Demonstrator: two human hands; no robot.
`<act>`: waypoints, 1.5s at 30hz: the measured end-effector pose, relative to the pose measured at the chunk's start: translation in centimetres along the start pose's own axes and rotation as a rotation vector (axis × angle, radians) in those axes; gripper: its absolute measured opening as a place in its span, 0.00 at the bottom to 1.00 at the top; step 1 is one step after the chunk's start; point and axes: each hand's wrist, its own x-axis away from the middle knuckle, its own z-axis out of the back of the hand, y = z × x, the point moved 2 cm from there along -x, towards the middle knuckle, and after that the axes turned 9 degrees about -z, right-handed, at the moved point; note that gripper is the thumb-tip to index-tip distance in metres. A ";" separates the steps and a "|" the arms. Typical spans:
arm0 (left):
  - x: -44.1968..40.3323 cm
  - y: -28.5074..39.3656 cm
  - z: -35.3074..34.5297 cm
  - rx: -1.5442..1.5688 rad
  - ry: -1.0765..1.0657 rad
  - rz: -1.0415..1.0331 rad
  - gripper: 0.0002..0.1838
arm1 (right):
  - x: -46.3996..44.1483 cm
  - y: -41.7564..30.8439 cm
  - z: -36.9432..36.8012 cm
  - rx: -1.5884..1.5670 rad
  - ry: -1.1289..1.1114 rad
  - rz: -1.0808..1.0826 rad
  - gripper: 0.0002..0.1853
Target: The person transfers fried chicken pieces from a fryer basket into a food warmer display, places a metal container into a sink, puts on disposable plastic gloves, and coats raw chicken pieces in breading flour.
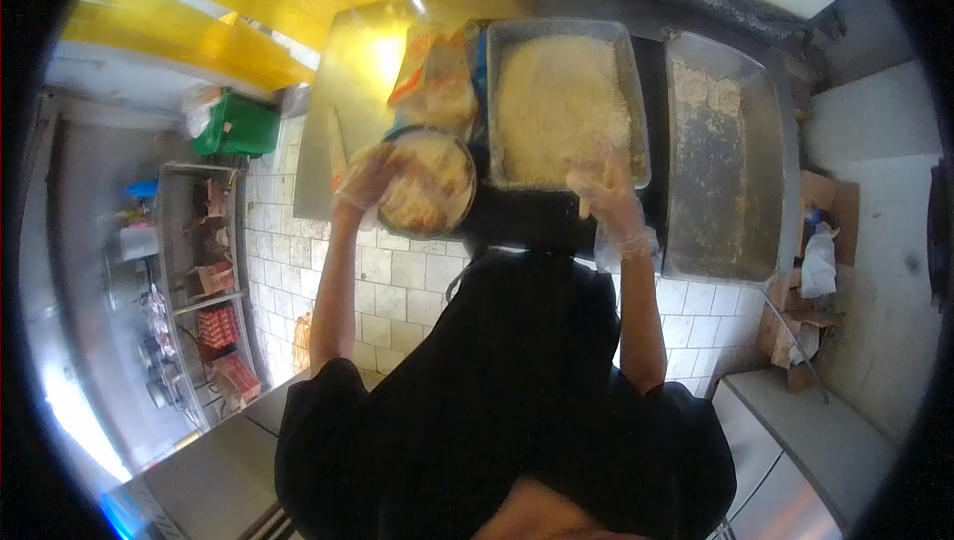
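My left hand (pixel 370 174), in a clear plastic glove, reaches over the left rim of a round bowl (pixel 469 204). Inside lies a pale, lumpy food mixture (pixel 429 204); the fingers blur against it, so their grip is unclear. My right hand (pixel 614 200), also gloved, is at the near edge of a deep metal tray (pixel 493 157) filled with beige crumbs (pixel 556 83). Its fingers point toward the crumbs near the right corner and are smeared, so I cannot make out whether they hold anything.
An orange-and-clear plastic bag (pixel 433 83) sits behind the bowl. Right of the crumb tray is another metal tray (pixel 711 202), with several pale crumb-coated pieces (pixel 708 93) at its far end. A long pale utensil (pixel 336 143) rests at left. Shelving (pixel 204 302) stands farther left.
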 end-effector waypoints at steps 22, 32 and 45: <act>-15.2 14.3 -12.9 0.006 -0.257 -0.189 0.14 | -4.9 0.5 9.4 0.651 0.399 0.152 0.41; -7.8 13.6 1.8 0.562 0.195 0.646 0.23 | -11.1 3.3 3.6 1.468 0.361 -0.286 0.55; 4.2 6.6 -3.0 0.799 0.591 1.100 0.22 | -12.7 1.6 3.2 1.079 0.118 0.061 0.44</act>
